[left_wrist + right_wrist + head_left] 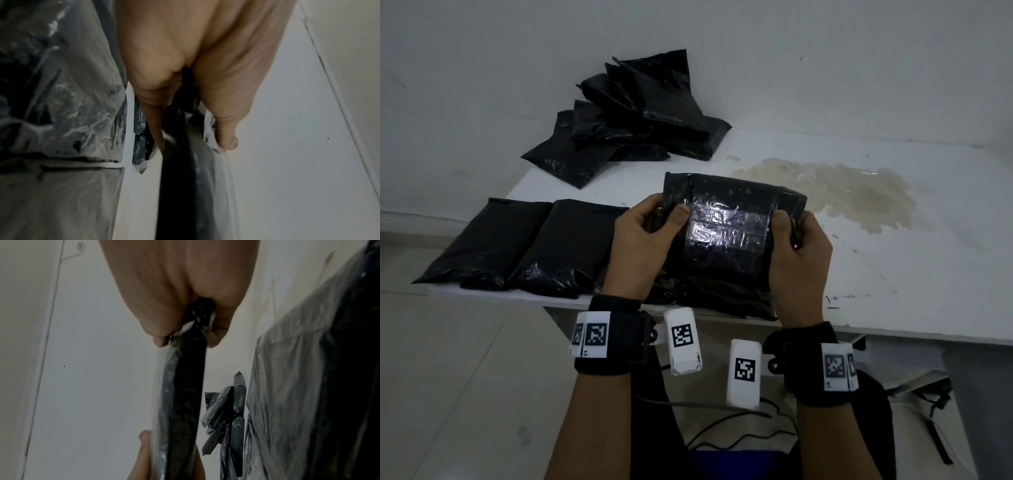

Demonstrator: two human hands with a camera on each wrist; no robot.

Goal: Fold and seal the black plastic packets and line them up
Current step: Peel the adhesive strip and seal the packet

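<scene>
A person's two hands hold one black packet up over the near edge of a white table. The left hand pinches the packet's left end between thumb and curled fingers; the right hand pinches its right end the same way, thumb on top. The packet is folded, with a shiny strip of clear tape across its front. Under it, partly hidden, at least one more black packet lies at the table edge.

To the left, two packets lie flat side by side, touching: one at the table's left edge, the other next to the left hand.

At the far left corner, against a white wall, sits a loose pile of black packets, overlapping at odd angles; about six or seven, the exact count unclear.

A wide brownish stain marks the table to the right of the held packet.

Each wrist wears a black band with white tags carrying square black-and-white codes, four tags in all
</scene>
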